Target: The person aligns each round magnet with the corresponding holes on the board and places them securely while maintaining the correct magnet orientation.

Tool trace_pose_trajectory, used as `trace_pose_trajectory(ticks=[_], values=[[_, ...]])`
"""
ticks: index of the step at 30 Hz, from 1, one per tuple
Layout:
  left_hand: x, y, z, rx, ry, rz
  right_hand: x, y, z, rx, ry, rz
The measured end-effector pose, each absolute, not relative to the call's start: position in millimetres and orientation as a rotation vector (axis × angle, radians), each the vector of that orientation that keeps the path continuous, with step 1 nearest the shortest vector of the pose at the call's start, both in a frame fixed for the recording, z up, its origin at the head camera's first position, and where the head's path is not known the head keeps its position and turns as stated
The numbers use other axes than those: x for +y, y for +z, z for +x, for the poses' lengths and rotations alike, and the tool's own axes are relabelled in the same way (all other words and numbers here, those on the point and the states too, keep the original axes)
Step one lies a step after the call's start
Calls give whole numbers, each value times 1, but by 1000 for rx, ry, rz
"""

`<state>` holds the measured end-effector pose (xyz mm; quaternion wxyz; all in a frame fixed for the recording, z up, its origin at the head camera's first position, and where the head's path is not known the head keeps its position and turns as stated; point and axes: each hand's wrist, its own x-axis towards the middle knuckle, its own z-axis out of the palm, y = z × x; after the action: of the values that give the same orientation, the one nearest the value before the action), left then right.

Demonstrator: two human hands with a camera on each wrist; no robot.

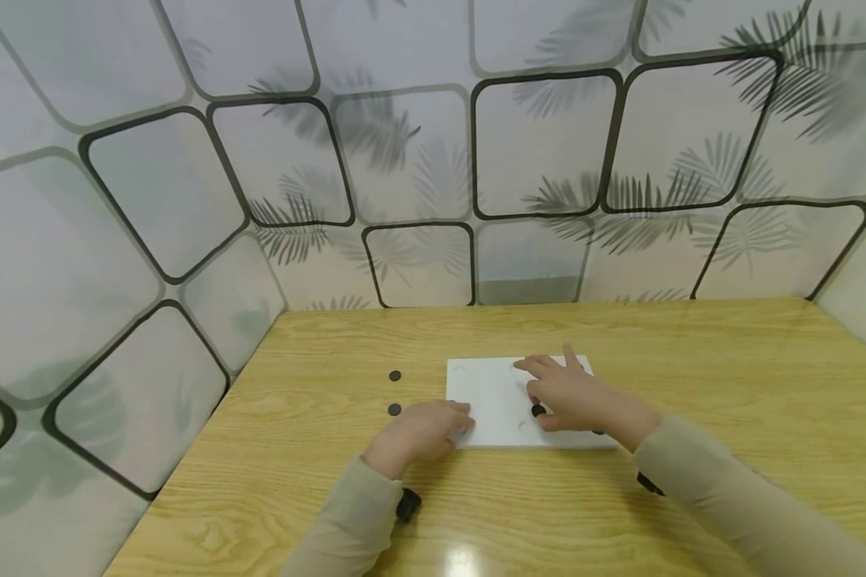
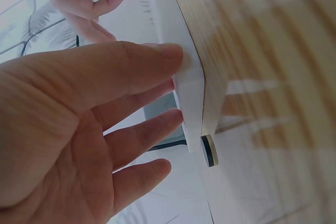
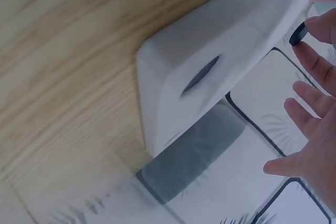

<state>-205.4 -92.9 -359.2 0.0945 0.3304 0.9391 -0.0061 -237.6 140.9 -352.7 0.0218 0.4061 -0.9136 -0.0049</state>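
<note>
A white rectangular board [image 1: 492, 401] with shallow round recesses lies on the table. My right hand [image 1: 573, 398] is over its right half and pinches a small black disc [image 1: 539, 411] between thumb and index finger, the other fingers spread. In the right wrist view the held disc [image 3: 297, 34] is tilted above the board. Another black disc [image 3: 200, 76] sits in the board's near right recess, mostly hidden by the hand in the head view. At the near left corner my left hand [image 1: 423, 431] rests on the board, its thumb [image 2: 165, 59] at the edge and its fingers loosely extended.
Two dark discs, a farther one [image 1: 394, 375] and a nearer one [image 1: 394, 409], lie on the wooden table [image 1: 317, 457] left of the board. A patterned curtain or wall covering [image 1: 418, 264] rises behind the table's far edge and along its left side.
</note>
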Motion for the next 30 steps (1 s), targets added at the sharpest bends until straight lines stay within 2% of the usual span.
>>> trace_pose_trajectory(ticks=[30], values=[[-93, -360, -206, 2787, -7, 968, 125, -364, -229, -2905, 24, 1283]])
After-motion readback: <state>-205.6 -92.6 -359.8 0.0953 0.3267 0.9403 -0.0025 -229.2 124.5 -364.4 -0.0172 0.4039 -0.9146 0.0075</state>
